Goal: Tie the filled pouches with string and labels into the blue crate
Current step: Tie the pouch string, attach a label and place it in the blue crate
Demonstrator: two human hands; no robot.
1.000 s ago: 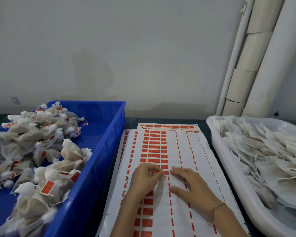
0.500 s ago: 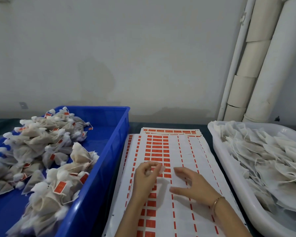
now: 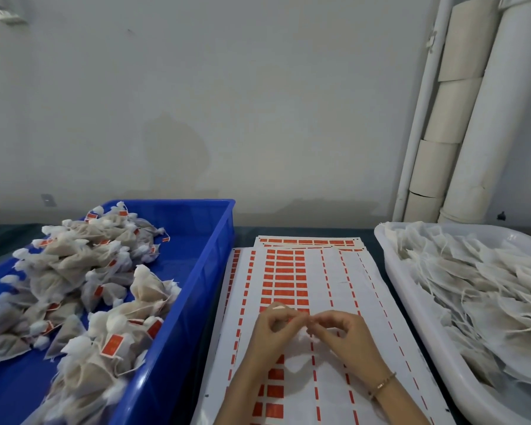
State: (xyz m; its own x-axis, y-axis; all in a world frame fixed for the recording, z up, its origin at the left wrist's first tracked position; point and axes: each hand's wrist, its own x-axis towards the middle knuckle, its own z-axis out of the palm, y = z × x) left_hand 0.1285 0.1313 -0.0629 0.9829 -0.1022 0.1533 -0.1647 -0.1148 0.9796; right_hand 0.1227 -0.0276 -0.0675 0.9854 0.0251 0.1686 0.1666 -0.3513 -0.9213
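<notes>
The curled fingertips point(image 3: 325, 318) of the right hand point(image 3: 347, 335) and those of the left hand point(image 3: 273, 329) are brought together, and a small white mesh pouch point(image 3: 304, 334) is pinched between them; most of it is hidden by the fingers, so whether string or a label is also caught there cannot be told. A thin gold bracelet point(image 3: 382, 384) is worn on the right wrist. The hands are held just above white backing sheets of orange-red rectangular labels point(image 3: 288, 277), which are spread on the dark tabletop point(image 3: 246, 237). To the left stands the blue plastic crate point(image 3: 218, 271), in which tied, red-tagged pouches point(image 3: 83, 271) are heaped. To the right, a white plastic tub point(image 3: 390, 262) is filled with flat, untied pouches point(image 3: 472, 286) - loose strings are seen trailing among them.
</notes>
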